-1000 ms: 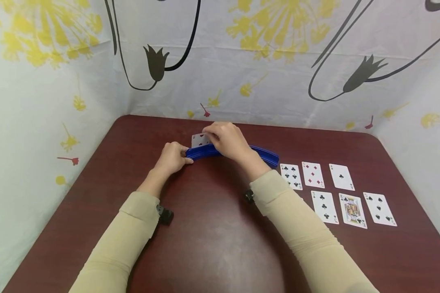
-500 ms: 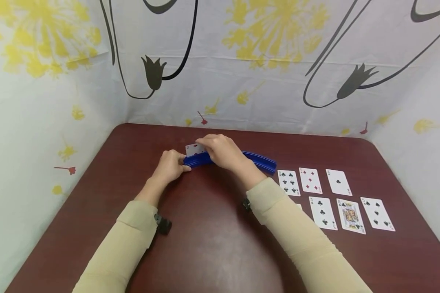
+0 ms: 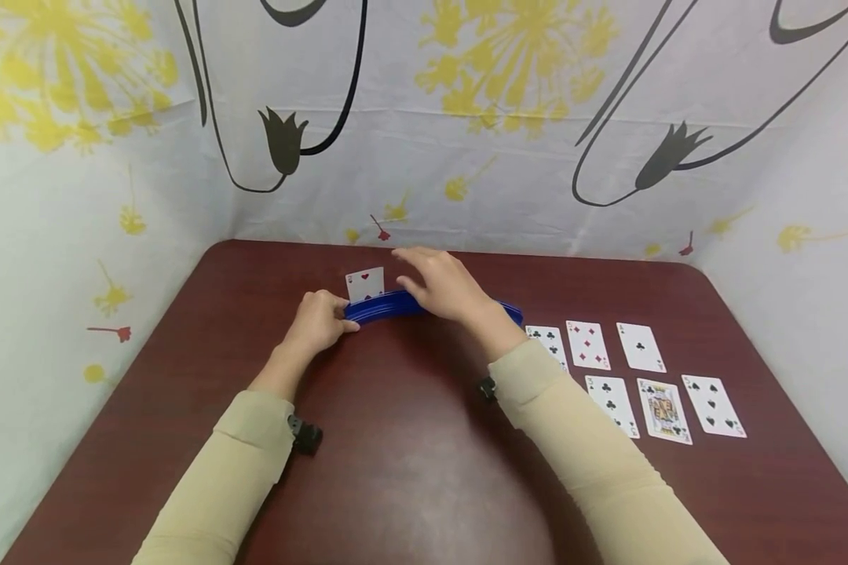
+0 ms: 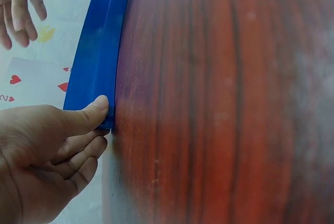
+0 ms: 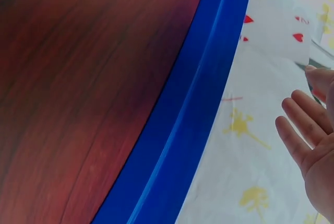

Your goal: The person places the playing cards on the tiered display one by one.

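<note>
A curved blue card holder (image 3: 385,307) lies near the back of the table. My left hand (image 3: 316,322) pinches its left end, thumb on the front face and fingers behind, as the left wrist view of the holder (image 4: 99,46) shows. In the slot near that end stands a two of hearts (image 3: 365,284), its lower part hidden by the holder. My right hand (image 3: 448,286) hovers over the holder's middle, to the right of the card, fingers extended. In the right wrist view, that hand (image 5: 319,174) holds nothing and is apart from the card (image 5: 279,31).
Face-up playing cards lie in two rows at the right, including a five of diamonds (image 3: 588,345), an ace of clubs (image 3: 641,348), a king (image 3: 664,410) and a five of spades (image 3: 714,406). My right sleeve (image 3: 579,439) passes close beside them. Patterned cloth (image 3: 509,196) hangs behind the table.
My right hand has let go of the two of hearts and moved right, its fingers straightening. The card now stands uncovered in the holder. My left hand keeps its grip.
</note>
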Available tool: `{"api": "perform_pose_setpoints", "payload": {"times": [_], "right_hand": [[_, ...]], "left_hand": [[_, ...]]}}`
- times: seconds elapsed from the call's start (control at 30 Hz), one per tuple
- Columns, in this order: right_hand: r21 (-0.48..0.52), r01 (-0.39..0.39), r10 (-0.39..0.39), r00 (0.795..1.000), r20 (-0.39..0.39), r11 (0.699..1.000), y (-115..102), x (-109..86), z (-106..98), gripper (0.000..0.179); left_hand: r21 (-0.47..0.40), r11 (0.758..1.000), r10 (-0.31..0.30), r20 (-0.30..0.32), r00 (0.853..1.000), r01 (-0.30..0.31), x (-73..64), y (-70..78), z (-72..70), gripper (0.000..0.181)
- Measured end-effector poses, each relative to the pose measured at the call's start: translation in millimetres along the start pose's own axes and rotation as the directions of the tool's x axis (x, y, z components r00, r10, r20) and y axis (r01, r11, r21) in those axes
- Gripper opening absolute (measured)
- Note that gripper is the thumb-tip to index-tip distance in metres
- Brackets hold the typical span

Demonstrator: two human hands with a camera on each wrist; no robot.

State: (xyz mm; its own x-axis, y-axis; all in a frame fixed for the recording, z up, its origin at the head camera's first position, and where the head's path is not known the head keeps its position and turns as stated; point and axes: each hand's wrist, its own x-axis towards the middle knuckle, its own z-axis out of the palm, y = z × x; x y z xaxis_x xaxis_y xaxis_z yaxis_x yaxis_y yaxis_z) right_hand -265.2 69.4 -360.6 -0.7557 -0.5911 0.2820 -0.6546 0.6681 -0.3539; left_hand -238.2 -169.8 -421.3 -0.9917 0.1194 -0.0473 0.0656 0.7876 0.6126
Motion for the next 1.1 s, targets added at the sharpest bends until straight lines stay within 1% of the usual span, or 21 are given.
{"api": "perform_pose_setpoints", "payload": {"times": [0.1, 0.27, 0.53, 0.7, 1.1], "right_hand": [[-0.004, -0.004, 0.004, 1.000, -0.009, 1.000, 9, -3.4, -3, 0.045], [-0.025, -0.019, 0.019, 1.000, 0.002, 1.000, 19, -7.2, -6, 0.043], [-0.038, -0.017, 0.017, 1.000, 0.000, 0.999, 26, -9.5, -16, 0.039], [-0.045, -0.030, 0.030, 1.000, -0.004, 0.999, 30, -12.0, -23, 0.038], [-0.051, -0.011, 0.007, 0.997, -0.075, 0.999, 47, -25.1, -35, 0.036]], "left_hand": [[-0.007, 1.000, 0.000, -0.005, 1.000, 0.000, 0.9, -0.8, 1.3, 0.046], [-0.012, 1.000, -0.005, -0.002, 1.000, 0.005, 2.0, -1.4, 2.2, 0.047], [0.011, 1.000, -0.013, -0.005, 1.000, 0.013, 4.4, -1.5, 1.8, 0.048], [0.012, 1.000, -0.009, -0.012, 1.000, 0.009, 6.7, -2.8, 1.7, 0.046], [0.005, 1.000, -0.014, -0.011, 1.000, 0.014, 8.2, -2.9, 1.1, 0.046]]}}
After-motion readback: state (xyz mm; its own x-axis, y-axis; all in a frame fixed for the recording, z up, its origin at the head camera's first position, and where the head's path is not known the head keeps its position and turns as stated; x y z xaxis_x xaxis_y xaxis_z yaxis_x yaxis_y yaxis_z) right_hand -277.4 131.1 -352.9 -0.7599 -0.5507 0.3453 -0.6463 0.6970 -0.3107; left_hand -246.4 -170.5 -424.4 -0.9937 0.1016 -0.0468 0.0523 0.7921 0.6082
